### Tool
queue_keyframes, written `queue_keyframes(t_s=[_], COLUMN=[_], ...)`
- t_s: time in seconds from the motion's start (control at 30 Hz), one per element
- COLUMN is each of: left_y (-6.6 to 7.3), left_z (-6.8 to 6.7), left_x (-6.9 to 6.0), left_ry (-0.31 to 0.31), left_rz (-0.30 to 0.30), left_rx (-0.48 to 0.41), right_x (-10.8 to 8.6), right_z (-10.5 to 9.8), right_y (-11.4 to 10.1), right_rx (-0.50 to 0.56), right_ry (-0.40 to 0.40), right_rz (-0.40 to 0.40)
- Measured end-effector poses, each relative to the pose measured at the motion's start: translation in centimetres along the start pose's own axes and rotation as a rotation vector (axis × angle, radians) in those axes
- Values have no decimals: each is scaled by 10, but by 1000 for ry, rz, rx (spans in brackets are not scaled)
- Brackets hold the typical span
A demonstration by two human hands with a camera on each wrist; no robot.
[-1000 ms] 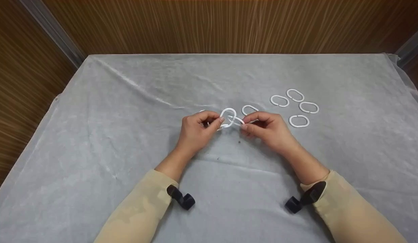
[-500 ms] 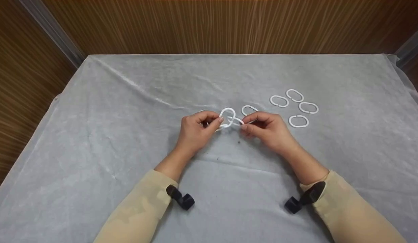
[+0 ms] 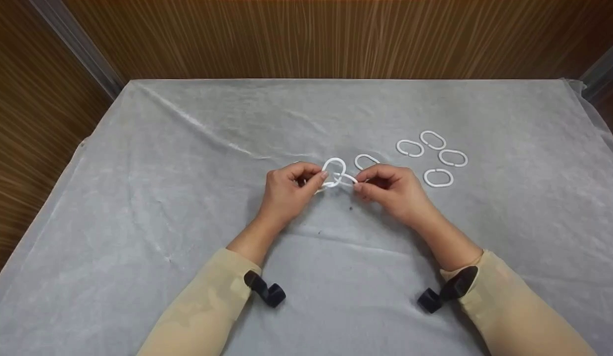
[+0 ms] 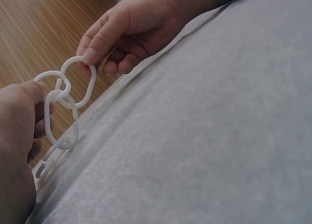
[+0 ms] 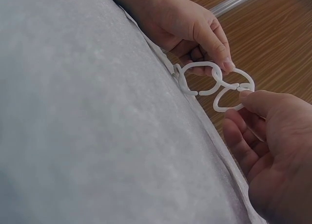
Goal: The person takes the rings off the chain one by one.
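Two hands pinch linked rings — five loose rings.

head view evenly lit | soft shadows beside forearms | sheen on cloth crease | wrist views dimmer

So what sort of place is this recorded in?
Probably a small work booth or recording bay, though the wider room is out of view. A gray cloth-covered table stands before a wood-grain panel, with metal-looking strips at its sides.
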State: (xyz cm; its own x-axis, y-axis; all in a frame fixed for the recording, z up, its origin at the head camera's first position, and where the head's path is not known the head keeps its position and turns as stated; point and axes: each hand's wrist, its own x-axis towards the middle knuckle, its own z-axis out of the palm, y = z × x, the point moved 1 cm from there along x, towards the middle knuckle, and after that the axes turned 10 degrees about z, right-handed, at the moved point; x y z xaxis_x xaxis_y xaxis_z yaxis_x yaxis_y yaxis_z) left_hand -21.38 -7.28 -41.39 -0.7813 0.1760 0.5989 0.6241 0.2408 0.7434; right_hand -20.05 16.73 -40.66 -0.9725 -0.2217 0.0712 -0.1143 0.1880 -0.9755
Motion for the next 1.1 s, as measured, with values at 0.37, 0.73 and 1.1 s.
queue_keyframes(t_s=[0.37,0.73,1.1], left_y=[-1,0,0], left_z=[1,1,0], left_x=[1,0,0], left_ry=[9,23,16], left_rz=[-9,8,2], left_rx=[-5,-14,-23], right_x=[-1,-1,0], right_z=[0,0,0], right_y=[1,1,2], right_rx=[-48,-103,-93], right_ry=[-5,9,9], right_rz=[4,0,3])
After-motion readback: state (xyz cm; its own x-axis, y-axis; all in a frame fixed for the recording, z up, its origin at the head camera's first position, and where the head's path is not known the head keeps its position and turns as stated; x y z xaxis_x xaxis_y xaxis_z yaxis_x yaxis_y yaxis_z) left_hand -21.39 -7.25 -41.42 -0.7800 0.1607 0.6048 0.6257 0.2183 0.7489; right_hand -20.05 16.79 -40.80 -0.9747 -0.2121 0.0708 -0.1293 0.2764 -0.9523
